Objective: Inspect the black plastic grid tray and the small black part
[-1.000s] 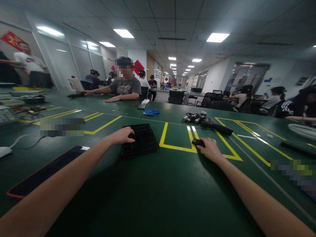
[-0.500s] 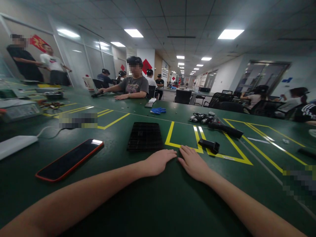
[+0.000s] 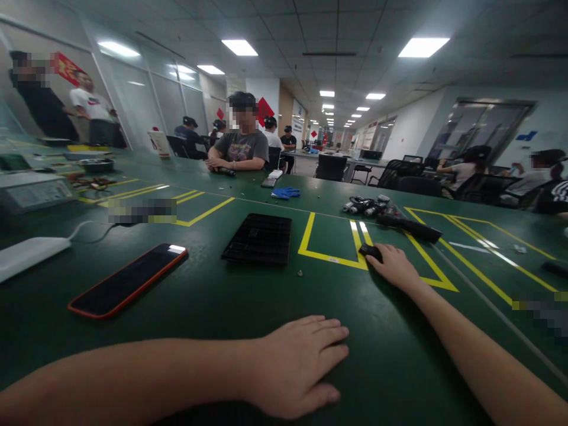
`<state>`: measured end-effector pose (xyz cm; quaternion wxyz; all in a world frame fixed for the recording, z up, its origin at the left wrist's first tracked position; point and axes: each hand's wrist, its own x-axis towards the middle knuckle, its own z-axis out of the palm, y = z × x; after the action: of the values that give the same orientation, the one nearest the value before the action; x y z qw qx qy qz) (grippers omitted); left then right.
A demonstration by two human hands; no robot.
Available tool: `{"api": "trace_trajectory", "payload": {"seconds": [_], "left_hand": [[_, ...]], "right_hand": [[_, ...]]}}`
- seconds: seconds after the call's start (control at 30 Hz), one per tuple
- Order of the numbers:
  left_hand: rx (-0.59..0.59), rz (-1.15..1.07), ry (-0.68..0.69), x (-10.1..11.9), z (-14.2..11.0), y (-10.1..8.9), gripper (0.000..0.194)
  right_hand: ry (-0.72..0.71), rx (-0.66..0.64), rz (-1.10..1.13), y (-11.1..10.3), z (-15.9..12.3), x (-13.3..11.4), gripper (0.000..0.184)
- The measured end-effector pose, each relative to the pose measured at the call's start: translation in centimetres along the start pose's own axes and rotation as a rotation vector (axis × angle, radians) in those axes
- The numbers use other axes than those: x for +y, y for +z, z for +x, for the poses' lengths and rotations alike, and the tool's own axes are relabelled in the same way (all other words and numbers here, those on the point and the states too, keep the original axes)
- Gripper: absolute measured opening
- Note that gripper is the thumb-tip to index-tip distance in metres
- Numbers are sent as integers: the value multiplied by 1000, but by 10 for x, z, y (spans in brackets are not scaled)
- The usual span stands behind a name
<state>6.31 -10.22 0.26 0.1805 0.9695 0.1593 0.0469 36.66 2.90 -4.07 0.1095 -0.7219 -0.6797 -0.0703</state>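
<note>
My right hand [image 3: 397,267] is closed round a small black elongated device [image 3: 370,252] beside the yellow tape; only one end of the device shows, the rest being under my fingers. Palm down and low over the near part of the table, my left hand [image 3: 295,364] has its fingers apart and holds nothing. A flat black square panel [image 3: 258,239] lies beyond it. To the left is a phone [image 3: 131,281] with an orange-red edge. A tiny grey bit [image 3: 300,273] rests near the panel's right corner.
Yellow tape [image 3: 331,259] marks outlines on the green table [image 3: 213,328]. Several metal-ended black cables [image 3: 364,205], a black tube-like object [image 3: 410,229] and a blue glove [image 3: 285,193] lie farther back. A white power strip [image 3: 31,254] is at left. A person [image 3: 243,148] sits across the table.
My right hand has moved right and taken hold of the small black device. My left hand has come nearer to me, its fingers now spread. The person opposite has brought their hands together.
</note>
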Motion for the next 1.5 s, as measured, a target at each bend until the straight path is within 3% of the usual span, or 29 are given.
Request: {"api": "trace_trajectory", "payload": {"seconds": [0.13, 0.23, 0.33, 0.43, 0.5, 0.57, 0.63, 0.7, 0.8, 0.87, 0.93, 1.07, 1.23, 1.3, 1.5], "left_hand": [[10, 60, 17, -4, 4, -1, 48], [66, 167, 5, -22, 10, -3, 37], [154, 333, -124, -51, 19, -7, 41], [131, 423, -279, -76, 24, -12, 43], [79, 408, -319, -83, 24, -15, 35], [101, 330, -325, -83, 23, -18, 27], [209, 126, -344, -83, 21, -24, 22], [383, -232, -424, -89, 20, -36, 18], [677, -731, -581, -115, 14, -65, 20], [837, -772, -661, -139, 6, -86, 23], [856, -605, -767, -163, -4, -102, 30], [765, -402, -826, -200, -24, -112, 21], [231, 154, -822, -224, -32, -112, 44], [106, 243, -791, -226, -32, -114, 50], [45, 476, -718, -210, -33, -112, 43]], "right_hand": [[4, -1, 14, 7, 2, 1, 54], [7, 5, 12, 4, 1, -2, 52], [25, -1, 31, 2, 0, -3, 53], [24, 3, 51, 2, 1, -2, 54], [16, 12, 55, 2, 1, -2, 53], [13, 14, 51, 2, 1, -2, 53], [15, 8, 48, 2, 1, -2, 53], [13, 4, 54, 2, 1, -2, 54], [5, 11, 63, 3, 2, 0, 55], [7, 16, 64, 4, 3, 1, 55], [8, 15, 61, 4, 3, 1, 55], [10, 16, 50, 4, 3, -1, 54], [14, 20, 35, 4, 3, -2, 53], [21, 21, 45, 3, 3, -2, 53], [15, -1, 154, 0, 2, -15, 41]]}}
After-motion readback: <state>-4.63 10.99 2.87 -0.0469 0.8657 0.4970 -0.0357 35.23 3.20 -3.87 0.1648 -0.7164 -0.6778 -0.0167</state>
